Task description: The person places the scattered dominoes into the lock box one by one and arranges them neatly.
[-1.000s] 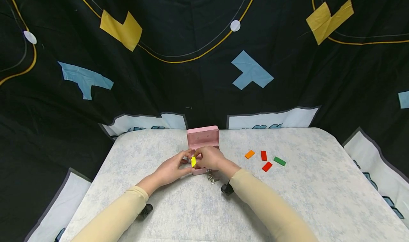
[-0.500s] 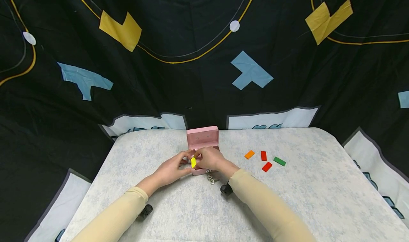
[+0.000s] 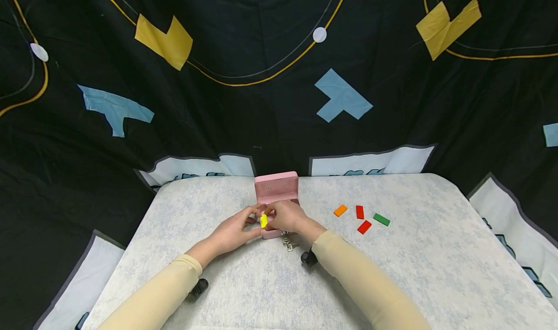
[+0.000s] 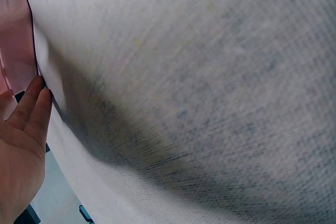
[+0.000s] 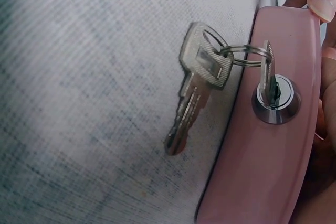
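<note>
Head view: a yellow tile (image 3: 263,221) is showing at the left end of an open pink box (image 3: 276,187), where a person's right hand (image 3: 286,215) is reaching in and apparently pinching it between thumb and forefinger. At the box's left wall, the left hand (image 3: 232,230) is resting with fingers and thumb spread, seemingly steadying the box. The tile is looking small, light and stiff, probably painted wood or plastic, unlikely to be breaking but perhaps slipping on its smooth faces; a hold on its two long edges, near the end higher above the box floor, is likely to be serving best. On the box's front, keys (image 5: 193,80) are hanging from a lock (image 5: 284,92), a snag worth avoiding. To the box's right, an orange tile (image 3: 340,210), two red tiles (image 3: 364,227) and a green tile (image 3: 381,219) are lying on the counter (image 3: 244,291)
</note>
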`<state>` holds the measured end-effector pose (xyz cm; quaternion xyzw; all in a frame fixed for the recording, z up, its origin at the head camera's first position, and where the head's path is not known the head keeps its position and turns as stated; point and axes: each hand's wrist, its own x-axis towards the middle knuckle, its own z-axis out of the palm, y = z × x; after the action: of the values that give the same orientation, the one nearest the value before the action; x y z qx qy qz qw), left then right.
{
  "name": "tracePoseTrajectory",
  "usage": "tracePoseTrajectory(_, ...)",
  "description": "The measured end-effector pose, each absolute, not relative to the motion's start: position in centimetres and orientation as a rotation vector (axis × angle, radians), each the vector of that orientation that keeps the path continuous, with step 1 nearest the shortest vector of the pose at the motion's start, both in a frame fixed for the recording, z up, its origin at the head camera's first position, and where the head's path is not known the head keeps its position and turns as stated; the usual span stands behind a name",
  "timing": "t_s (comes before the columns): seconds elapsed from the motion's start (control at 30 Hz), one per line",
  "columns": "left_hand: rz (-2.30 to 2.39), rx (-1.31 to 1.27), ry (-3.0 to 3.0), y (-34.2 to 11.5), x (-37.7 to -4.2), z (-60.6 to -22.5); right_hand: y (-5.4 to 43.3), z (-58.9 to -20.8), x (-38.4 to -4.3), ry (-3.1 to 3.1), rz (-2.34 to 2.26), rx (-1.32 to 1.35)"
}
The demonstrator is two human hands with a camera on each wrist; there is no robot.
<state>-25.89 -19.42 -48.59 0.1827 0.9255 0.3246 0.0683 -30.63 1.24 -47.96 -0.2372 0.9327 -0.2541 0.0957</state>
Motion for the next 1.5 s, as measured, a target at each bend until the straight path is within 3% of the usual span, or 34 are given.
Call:
tracePoseTrajectory(0.97,0.992,0.573,2.773,-19.3,-26.2,-48.6,2.1,-47.2,-30.4,2.749,-0.797,-0.753)
tracePoseTrajectory(1.27,1.03,0.562,2.749,-19.5,-26.1,-48.5,5.4,-44.9,-29.7,2.684,-0.989,-0.887)
tracePoseTrajectory(1.5,1.007,0.582,2.767,-19.5,-26.0,-48.7,9.3,-43.7,-29.2,2.705,-1.069,-0.847)
